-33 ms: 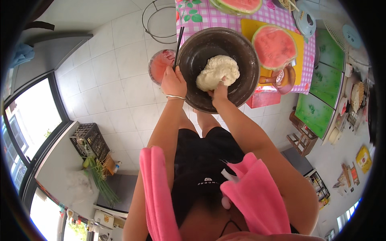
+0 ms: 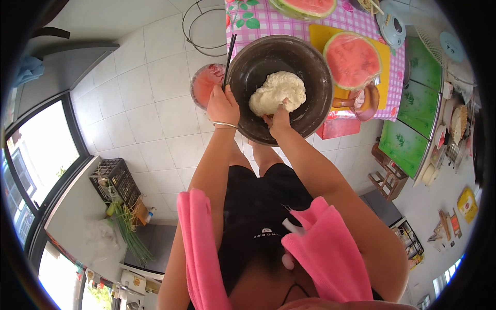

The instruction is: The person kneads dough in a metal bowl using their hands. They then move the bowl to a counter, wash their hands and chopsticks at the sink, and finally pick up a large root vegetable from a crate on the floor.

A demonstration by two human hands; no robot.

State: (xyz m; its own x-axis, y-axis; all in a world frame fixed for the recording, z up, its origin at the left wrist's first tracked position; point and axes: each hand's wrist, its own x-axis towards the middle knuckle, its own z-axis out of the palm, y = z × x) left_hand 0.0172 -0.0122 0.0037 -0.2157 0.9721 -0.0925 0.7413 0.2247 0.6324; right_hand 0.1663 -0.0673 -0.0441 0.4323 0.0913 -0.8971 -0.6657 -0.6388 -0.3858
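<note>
A lump of pale, sticky dough (image 2: pixel 276 93) lies in a large dark bowl (image 2: pixel 315 67) in front of me. My right hand (image 2: pixel 280 118) reaches over the near rim, its curled fingers pressed into the near side of the dough and partly hidden. At the bowl's left side, my left hand (image 2: pixel 223 105) rests against the rim. Its fingers are closed around a pair of dark chopsticks (image 2: pixel 230 57) that point away from me.
A checked pink tablecloth (image 2: pixel 289 27) covers the table. Right of the bowl, a cut watermelon (image 2: pixel 353 59) sits on a yellow board (image 2: pixel 385 57), near a brown dipper (image 2: pixel 368 103). A red basin (image 2: pixel 202 82) stands left of the bowl. A wooden stool (image 2: pixel 388 178) is at the right.
The dough has shifted slightly left in the bowl, along with my right hand. My left hand and the chopsticks stay almost where they were.
</note>
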